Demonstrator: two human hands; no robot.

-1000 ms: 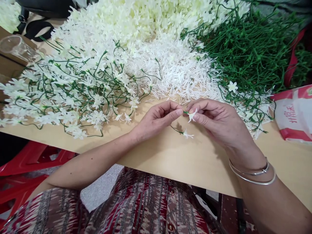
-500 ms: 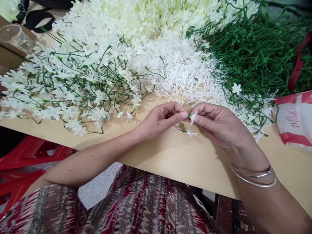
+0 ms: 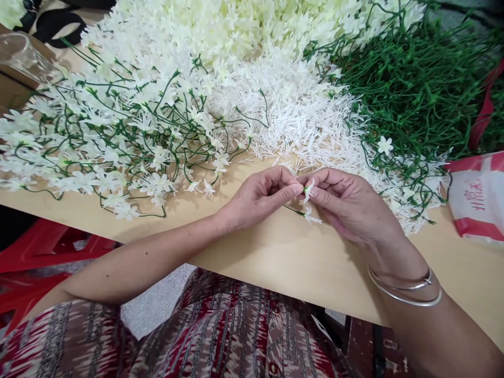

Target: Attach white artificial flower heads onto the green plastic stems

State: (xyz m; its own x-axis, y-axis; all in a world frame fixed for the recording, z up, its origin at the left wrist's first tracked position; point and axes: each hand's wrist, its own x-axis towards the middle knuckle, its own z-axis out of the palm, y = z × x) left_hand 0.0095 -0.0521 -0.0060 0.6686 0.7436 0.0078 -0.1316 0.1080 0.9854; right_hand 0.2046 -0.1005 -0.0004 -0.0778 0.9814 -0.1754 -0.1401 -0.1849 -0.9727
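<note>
My left hand (image 3: 271,193) pinches the green stem of an artificial flower between thumb and forefinger, just above the table. Close against it, my right hand (image 3: 338,202) has its thumb and fingertips closed on the white blossom (image 3: 309,190) at the stem's tip. A second white blossom (image 3: 312,215) hangs lower on a short green branch between the hands. Behind my fingers lies a heap of thin white stamens (image 3: 299,121). To the left, many finished-looking white flowers with green stems (image 3: 157,131) are piled up.
Loose cream petals (image 3: 252,26) form a mound at the back. A mass of green stems (image 3: 417,84) lies at right, beside a red and white packet (image 3: 478,194). A clear plastic cup (image 3: 25,55) is at far left. Red stools (image 3: 51,247) stand below the table edge (image 3: 275,294).
The fingertips have shifted slightly on the blossom, which now sits a little closer to the left fingertips. The lower blossom has tilted slightly. Both hands stay almost in place.
</note>
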